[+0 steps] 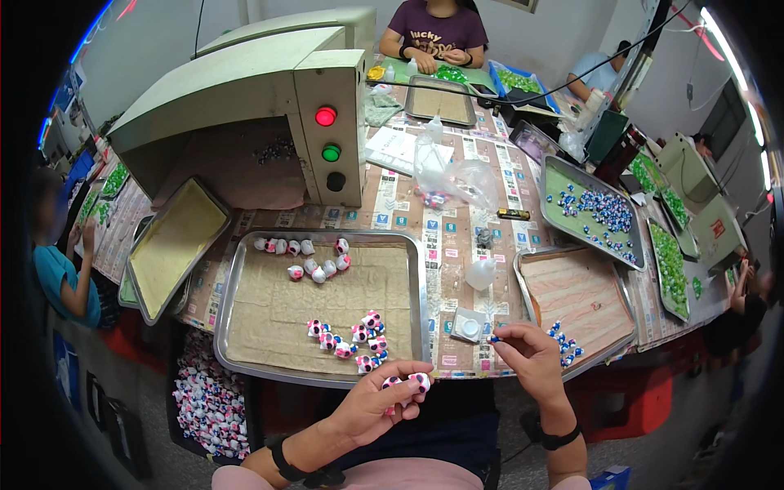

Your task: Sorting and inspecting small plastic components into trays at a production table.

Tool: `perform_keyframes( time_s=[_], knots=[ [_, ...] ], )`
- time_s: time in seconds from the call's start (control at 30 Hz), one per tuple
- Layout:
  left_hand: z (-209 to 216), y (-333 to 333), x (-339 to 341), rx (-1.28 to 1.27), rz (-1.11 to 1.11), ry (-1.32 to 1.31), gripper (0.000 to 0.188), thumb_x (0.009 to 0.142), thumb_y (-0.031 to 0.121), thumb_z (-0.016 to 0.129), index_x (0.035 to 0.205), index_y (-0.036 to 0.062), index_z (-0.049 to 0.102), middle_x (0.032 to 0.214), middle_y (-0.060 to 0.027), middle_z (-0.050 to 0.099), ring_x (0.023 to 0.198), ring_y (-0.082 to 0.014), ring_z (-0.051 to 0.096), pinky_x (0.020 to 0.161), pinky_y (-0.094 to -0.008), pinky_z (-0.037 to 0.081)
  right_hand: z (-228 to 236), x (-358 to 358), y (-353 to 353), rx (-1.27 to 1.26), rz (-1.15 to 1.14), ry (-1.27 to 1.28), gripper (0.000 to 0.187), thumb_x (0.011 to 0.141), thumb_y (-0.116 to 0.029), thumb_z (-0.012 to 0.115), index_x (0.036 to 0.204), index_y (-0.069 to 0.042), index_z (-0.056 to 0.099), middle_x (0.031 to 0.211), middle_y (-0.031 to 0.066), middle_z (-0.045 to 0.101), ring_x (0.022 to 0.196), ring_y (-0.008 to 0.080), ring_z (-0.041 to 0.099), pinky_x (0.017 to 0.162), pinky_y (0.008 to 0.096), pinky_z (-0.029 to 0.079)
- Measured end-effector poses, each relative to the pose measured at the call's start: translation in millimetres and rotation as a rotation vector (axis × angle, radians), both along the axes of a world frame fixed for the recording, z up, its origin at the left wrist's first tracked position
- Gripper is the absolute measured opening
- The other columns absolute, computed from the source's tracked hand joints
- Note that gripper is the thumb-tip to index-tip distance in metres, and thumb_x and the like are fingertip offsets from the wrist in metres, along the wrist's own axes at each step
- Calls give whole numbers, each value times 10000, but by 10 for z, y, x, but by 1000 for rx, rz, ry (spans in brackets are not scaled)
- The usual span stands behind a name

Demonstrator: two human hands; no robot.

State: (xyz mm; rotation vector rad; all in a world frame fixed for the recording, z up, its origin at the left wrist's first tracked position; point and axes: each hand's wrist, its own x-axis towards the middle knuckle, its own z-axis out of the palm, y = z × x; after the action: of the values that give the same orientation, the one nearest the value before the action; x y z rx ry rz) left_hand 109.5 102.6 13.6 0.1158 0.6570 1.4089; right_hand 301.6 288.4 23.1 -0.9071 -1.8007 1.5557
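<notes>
Two-handed work at the bench (445, 269);
left grip (367, 402) curled around white-and-pink figures (420, 382), near the tray (422, 286); right grip (531, 355) pinching a small blue piece (494, 339) near the white dish (468, 328); a light, steady pinch should serve best.

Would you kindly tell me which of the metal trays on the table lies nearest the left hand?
The large beige-lined tray, just beyond the left hand; unlike the others, it holds white-and-pink figures.
</notes>
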Motion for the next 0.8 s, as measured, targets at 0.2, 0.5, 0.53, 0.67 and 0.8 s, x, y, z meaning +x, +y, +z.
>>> perform_keyframes(
  time_s=[0.2, 0.5, 0.53, 0.67, 0.8],
  knots=[
    [37, -42, 11, -6, -14, -40, 321, 951, 89, 563, 1261, 13, 523, 983, -39, 586, 831, -83, 529, 634, -226, 424, 12, -247, 35, 431, -14, -201, 145, 780, 28, 688, 922, 0, 687, 903, 111, 659, 818, 185, 657, 718, 258, 524],
    [-63, -106, -15, 25, -7, -100, 324, 951, 65, 548, 1264, -8, 508, 1043, -83, 590, 858, -114, 539, 634, -234, 447, -77, -395, 93, 714, 80, -352, 124, 757, -12, 687, 878, -37, 695, 857, 102, 664, 809, 294, 611, 734, 359, 488],
    [-74, -107, -15, 25, -4, -102, 324, 951, 65, 548, 1264, -8, 508, 1043, -83, 590, 858, -114, 539, 634, -234, 447, -71, -399, 91, 738, 83, -367, 117, 758, -17, 686, 872, -39, 695, 853, 98, 664, 811, 293, 602, 737, 367, 483],
    [-87, -94, -13, 10, -11, -112, 332, 952, 71, 549, 1270, -9, 504, 1049, -83, 592, 860, -114, 542, 639, -233, 456, -50, -416, 91, 758, 88, -375, 110, 758, -17, 685, 866, -38, 693, 845, 98, 661, 810, 286, 598, 729, 366, 481],
    [-89, -76, 13, 13, 4, -96, 323, 951, 75, 553, 1262, -3, 510, 1041, -78, 593, 875, -117, 558, 644, -235, 467, -43, -397, 69, 728, 80, -354, 125, 759, -3, 685, 878, -38, 699, 848, 100, 661, 798, 260, 612, 701, 334, 487]
  ],
)
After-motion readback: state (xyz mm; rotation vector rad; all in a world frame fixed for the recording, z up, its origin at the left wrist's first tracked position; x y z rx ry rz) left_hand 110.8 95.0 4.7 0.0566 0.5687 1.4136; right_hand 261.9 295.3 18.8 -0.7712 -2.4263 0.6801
